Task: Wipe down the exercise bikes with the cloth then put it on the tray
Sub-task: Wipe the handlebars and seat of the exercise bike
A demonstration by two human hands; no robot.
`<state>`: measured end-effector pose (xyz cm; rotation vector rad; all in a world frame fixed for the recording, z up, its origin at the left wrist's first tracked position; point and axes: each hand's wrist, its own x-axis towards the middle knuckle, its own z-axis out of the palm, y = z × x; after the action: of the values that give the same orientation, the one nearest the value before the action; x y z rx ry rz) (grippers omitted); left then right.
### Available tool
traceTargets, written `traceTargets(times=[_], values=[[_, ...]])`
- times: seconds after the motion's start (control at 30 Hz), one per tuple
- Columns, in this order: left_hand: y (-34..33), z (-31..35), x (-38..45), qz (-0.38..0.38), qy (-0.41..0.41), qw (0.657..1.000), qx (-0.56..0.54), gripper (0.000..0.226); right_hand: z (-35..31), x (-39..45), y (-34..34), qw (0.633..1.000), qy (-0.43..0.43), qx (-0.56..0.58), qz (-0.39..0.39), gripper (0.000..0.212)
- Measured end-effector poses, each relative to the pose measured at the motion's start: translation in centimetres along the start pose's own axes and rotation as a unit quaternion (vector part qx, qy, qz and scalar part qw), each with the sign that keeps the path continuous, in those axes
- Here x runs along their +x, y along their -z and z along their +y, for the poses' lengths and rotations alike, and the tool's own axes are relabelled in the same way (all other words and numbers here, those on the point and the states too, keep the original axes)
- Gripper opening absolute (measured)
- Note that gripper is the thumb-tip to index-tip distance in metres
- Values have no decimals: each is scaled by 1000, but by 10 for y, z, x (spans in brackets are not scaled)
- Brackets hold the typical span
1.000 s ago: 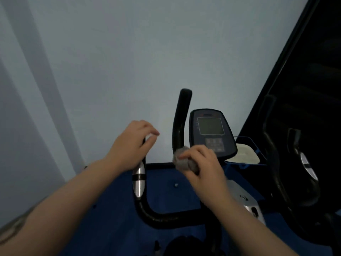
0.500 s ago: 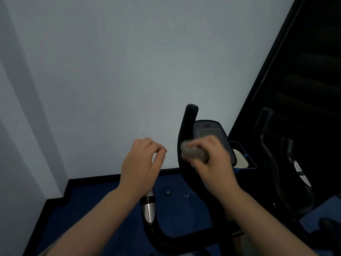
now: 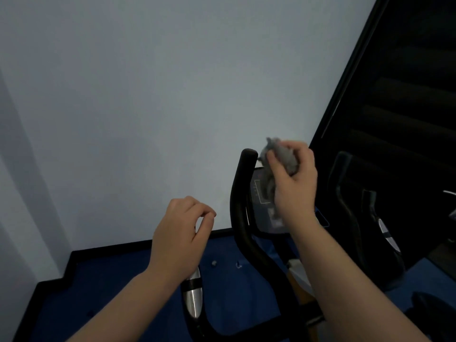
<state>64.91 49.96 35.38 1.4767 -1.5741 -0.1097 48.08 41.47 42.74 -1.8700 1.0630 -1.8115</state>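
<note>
- The right hand [image 3: 293,183] is raised in front of the exercise bike [image 3: 246,218], fingers clamped on a bunched grey cloth [image 3: 281,154].
- The cloth protrudes above the knuckles at 12 o'clock from the hand; a loose tail hangs at 7 o'clock, in front of the console [image 3: 261,201].
- The cloth sits just beside the top of the right handlebar post [image 3: 243,183], at 3 o'clock from its rounded tip. Contact between cloth and post cannot be confirmed.
- The left hand [image 3: 180,238] is at 8 o'clock from the right hand, well apart from it. Its fingers are curled, thumb and forefinger tips close together, and it grips nothing.
- The left hand is above the left handlebar [image 3: 193,297], whose silver sensor pad shows at 6 o'clock from the wrist. Whether it touches the bar cannot be told.
- A second bike [image 3: 357,218] stands at 3 o'clock, dark and indistinct.
- A blue-edged tray [image 3: 323,217] shows partly behind the right forearm, at 5 o'clock from the console.
- The floor [image 3: 111,292] is blue; a pale wall [image 3: 148,95] fills the upper field.
</note>
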Motion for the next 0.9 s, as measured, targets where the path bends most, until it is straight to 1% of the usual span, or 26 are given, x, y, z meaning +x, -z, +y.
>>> traceTargets(times=[0.07,0.1,0.2,0.3,0.33,0.43,0.47,0.53,0.63,0.7,0.77,0.8,0.83,0.87,0.9], values=[[0,1,0,-2,-1,1000,3,17,-5,9,-19,990,-74,118,-28,15],[0,0,0,-4,-2,1000,2,17,-3,5,-27,984,-97,149,-28,16],[0,1,0,-1,1,1000,-2,16,10,-25,-30,977,-141,160,-2,21],[-1,2,1,1,3,1000,-1,17,21,-47,-13,967,-204,142,-58,24],[-1,2,1,3,4,1000,-2,17,22,-42,-8,966,-208,138,-66,25],[-2,3,0,4,7,1000,2,17,10,-9,-6,979,-162,121,-27,25],[-2,3,0,7,9,1000,1,17,4,-2,-12,980,-146,133,-27,25],[-2,3,1,6,10,1000,0,16,-4,-8,-25,979,-143,138,-38,27],[-1,3,1,8,5,1000,1,16,0,-23,-14,985,-149,68,-58,31],[-1,2,1,3,4,1000,0,17,1,-17,2,988,-141,0,-68,26],[-2,2,1,2,2,1000,1,17,-7,-4,1,995,-75,-11,-67,24],[-2,2,1,3,2,1000,2,17,-13,2,-7,996,-29,-24,-80,26],[-2,2,1,3,3,1000,3,17,-17,5,-17,993,27,-62,-100,28],[-2,1,1,2,4,1000,4,17,-17,5,-27,981,90,-118,-126,28],[-2,1,0,0,4,1000,6,17,-13,-1,-34,959,155,-190,-144,24]])
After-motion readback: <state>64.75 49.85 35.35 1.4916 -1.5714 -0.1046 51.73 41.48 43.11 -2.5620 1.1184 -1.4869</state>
